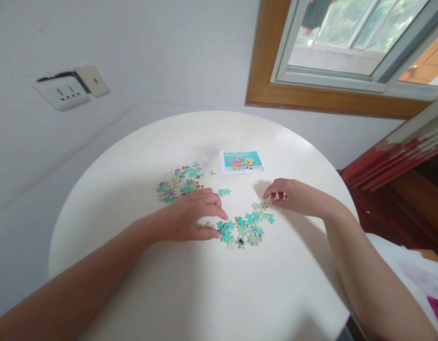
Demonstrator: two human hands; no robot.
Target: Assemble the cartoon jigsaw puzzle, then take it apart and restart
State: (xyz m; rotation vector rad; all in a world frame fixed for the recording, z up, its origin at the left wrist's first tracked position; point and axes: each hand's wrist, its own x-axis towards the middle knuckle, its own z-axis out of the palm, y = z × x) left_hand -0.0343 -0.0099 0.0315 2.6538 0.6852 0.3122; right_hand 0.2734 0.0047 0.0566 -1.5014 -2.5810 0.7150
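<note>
My left hand (192, 215) lies low over the table, its thumb and index finger apart at the left edge of a near pile of jigsaw pieces (254, 218). Those pieces are turquoise, pale green and yellow, some overlapping. My right hand (293, 195) hovers just right of that pile, fingers loosely curled with gaps between them and no piece visible in them. A few joined turquoise and yellow pieces (224, 192) lie between the hands. Behind my left hand a second pile of jigsaw pieces (176, 182), turquoise, pink and red, is partly hidden by its knuckles.
A picture card (242, 162) showing a pink and a yellow cartoon figure lies at the back of the round white table (133, 147). One loose piece (211, 173) sits left of it. A wall with a socket (64, 92) and a wood-framed window (332, 102) stands behind.
</note>
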